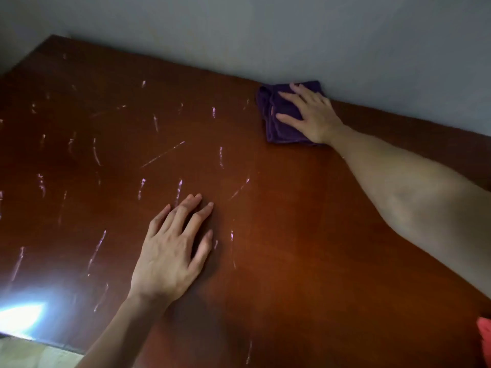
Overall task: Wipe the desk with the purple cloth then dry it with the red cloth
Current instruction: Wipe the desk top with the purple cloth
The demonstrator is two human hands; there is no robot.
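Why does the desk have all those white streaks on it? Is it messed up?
Pale streaks cover the left part of the desk; scratches or smears, I cannot tell. The right hand presses the purple cloth by the wall.

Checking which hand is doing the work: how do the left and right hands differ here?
The right hand is stretched far out to the wall edge; the left hand stays near. The right hand presses on the folded purple cloth; the left hand lies on the bare desk among wet streaks. Both lie flat, palm down, fingers spread.
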